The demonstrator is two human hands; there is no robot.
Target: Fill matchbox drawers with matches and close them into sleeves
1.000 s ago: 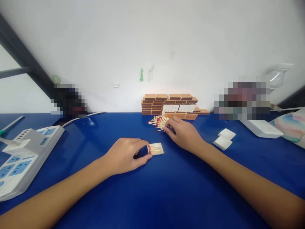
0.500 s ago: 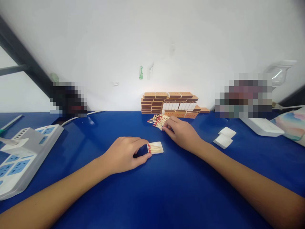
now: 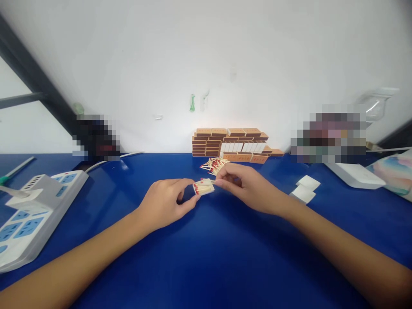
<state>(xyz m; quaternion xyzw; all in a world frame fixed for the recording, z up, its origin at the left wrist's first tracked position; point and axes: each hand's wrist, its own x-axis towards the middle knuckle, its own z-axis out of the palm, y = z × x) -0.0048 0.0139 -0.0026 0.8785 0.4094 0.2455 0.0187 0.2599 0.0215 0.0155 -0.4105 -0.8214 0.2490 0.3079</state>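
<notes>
- From where I stand, a blue desk (image 3: 206,266) runs back to a pale wall (image 3: 154,64); its near edge is out of view. The widest stretch of blue surface lies between the forearms.
- Along the desk's left side, a white power strip (image 3: 48,221) bounds the room for the left arm.
- At the far edge, right of the middle, stands a stack of matchboxes (image 3: 207,143) in several layers. Whether those boxes are filled, I cannot tell.
- Toward the far right corner lies a flat white box (image 3: 360,176), beyond the right forearm.
- The right hand (image 3: 243,182) has thumb and forefinger pinched together, apparently on a match.
- The left hand (image 3: 170,199) has thumb and fingers clamped on the left end of a match tray.
- A loose pile of matches (image 3: 214,165) lies between the right hand and the stack; by my judgement, plenty is left there.
- Two small white pieces (image 3: 308,182) lie right of the right hand.
- The match tray (image 3: 204,187), near the desk's middle, looks only partly filled.
- Smallest, the match (image 3: 210,181) appears to reach over the tray's far side, not yet released.
</notes>
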